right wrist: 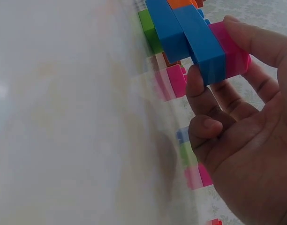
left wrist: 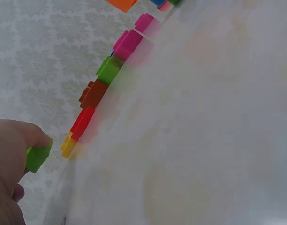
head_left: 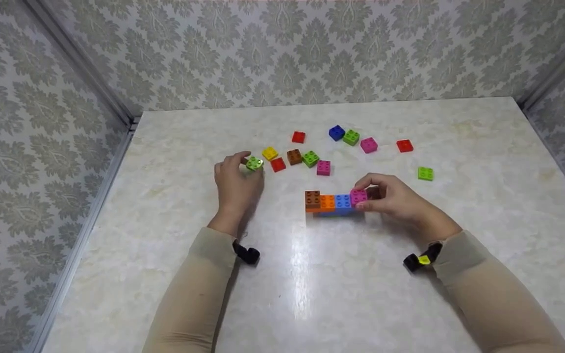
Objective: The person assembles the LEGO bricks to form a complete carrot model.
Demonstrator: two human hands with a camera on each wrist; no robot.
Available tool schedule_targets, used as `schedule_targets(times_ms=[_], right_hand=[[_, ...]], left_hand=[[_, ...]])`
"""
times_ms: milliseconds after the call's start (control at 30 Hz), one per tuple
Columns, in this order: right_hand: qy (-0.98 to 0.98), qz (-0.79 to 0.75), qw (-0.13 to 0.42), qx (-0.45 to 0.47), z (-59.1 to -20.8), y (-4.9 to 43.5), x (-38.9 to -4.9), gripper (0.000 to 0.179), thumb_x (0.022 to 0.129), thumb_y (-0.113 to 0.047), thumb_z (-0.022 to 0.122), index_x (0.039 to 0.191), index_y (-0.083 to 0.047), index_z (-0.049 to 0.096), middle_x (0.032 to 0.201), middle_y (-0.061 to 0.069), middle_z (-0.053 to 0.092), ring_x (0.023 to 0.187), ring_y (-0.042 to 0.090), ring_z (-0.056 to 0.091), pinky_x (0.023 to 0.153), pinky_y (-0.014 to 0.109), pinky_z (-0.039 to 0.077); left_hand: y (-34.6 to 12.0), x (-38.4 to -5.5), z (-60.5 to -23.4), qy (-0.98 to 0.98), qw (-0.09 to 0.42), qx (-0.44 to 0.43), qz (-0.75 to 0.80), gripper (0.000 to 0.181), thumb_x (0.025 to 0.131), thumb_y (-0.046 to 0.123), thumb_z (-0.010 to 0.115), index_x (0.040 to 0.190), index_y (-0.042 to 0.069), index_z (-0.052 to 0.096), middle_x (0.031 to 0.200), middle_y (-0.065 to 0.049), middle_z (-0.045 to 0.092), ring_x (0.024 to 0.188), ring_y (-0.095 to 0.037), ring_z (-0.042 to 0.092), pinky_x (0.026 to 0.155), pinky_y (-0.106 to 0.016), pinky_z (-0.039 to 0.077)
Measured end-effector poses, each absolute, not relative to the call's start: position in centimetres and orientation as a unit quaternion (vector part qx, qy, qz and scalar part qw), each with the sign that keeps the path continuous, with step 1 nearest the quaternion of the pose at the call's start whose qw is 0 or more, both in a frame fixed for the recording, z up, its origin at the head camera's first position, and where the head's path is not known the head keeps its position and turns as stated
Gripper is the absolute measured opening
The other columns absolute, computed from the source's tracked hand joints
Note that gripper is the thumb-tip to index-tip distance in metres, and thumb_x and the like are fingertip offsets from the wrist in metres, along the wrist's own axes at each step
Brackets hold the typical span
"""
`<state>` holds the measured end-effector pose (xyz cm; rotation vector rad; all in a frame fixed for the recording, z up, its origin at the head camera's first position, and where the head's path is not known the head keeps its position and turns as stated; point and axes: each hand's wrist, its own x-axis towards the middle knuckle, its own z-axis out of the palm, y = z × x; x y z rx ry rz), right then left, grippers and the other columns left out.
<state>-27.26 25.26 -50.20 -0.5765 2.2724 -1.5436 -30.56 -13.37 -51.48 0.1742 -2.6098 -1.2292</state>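
Observation:
My left hand (head_left: 238, 184) pinches a light green brick (head_left: 254, 163) at the left end of the loose bricks. In the left wrist view this green brick (left wrist: 38, 157) shows beside the thumb. My right hand (head_left: 395, 198) pinches a pink brick (head_left: 358, 197) at the right end of a built row. The row also has a brown brick (head_left: 313, 198) on its left end, an orange brick (head_left: 327, 202) and a blue brick (head_left: 343, 201). From the right wrist, the pink brick (right wrist: 231, 54) sits on a long blue brick (right wrist: 200, 40), with more blue and green below.
Loose bricks lie beyond my hands: yellow (head_left: 269, 153), red (head_left: 278, 164), brown (head_left: 294, 156), green (head_left: 310, 158) and pink (head_left: 323, 167). Farther back are dark blue (head_left: 336, 132) and several others. A green brick (head_left: 425, 173) lies to the right. Patterned walls (head_left: 287, 54) border the table (head_left: 165, 147).

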Motion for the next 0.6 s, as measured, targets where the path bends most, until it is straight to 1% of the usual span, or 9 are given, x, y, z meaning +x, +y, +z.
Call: schedule_targets(times_ms=[133,267,367,500,600], right_hand=[[0.801,-0.539,0.175,-0.195,-50.2,25.3,-27.3,0.032,0.099,-0.009,0.086,0.128,-0.002,0.073,0.127,0.004,0.076,0.112,0.021,0.071,0.098,0.022,0.058],[0.804,-0.535,0.176,-0.192,-50.2,25.3,-27.3,0.032,0.099,-0.011,0.087,0.127,-0.004,0.073,0.128,0.004,0.076,0.113,0.022,0.071,0.098,0.022,0.058],[0.802,-0.536,0.171,-0.198,-50.2,25.3,-27.3,0.032,0.099,-0.01,0.087,0.127,-0.003,0.074,0.126,0.004,0.076,0.111,0.02,0.072,0.097,0.022,0.059],[0.798,-0.542,0.174,-0.196,-50.2,25.3,-27.2,0.032,0.1,-0.009,0.086,0.128,-0.001,0.073,0.126,0.005,0.076,0.111,0.019,0.072,0.097,0.022,0.06],[0.798,-0.543,0.18,-0.19,-50.1,25.3,-27.3,0.033,0.1,-0.011,0.086,0.128,-0.003,0.072,0.126,0.003,0.076,0.112,0.018,0.072,0.097,0.022,0.06]], left_hand=[[-12.0,-29.7,-51.0,-0.872,0.119,0.015,-0.475,0.045,0.103,0.025,0.083,0.143,0.006,0.075,0.136,-0.012,0.07,0.127,-0.032,0.059,0.111,-0.048,0.049],[-9.9,-28.3,-50.5,-0.844,0.107,-0.048,-0.523,0.042,0.104,0.021,0.082,0.142,0.004,0.075,0.135,-0.012,0.07,0.121,-0.03,0.064,0.109,-0.053,0.053],[-8.4,-27.2,-50.2,-0.831,0.091,-0.102,-0.54,0.041,0.105,0.02,0.08,0.144,0.006,0.075,0.134,-0.012,0.069,0.12,-0.029,0.065,0.108,-0.055,0.054],[-6.9,-25.9,-50.1,-0.819,0.07,-0.164,-0.545,0.042,0.106,0.019,0.079,0.146,0.008,0.074,0.138,-0.012,0.067,0.119,-0.028,0.065,0.106,-0.05,0.054],[-6.2,-25.3,-50.0,-0.811,0.066,-0.185,-0.551,0.044,0.104,0.015,0.081,0.146,0.006,0.074,0.14,-0.013,0.067,0.119,-0.028,0.065,0.106,-0.048,0.055]])
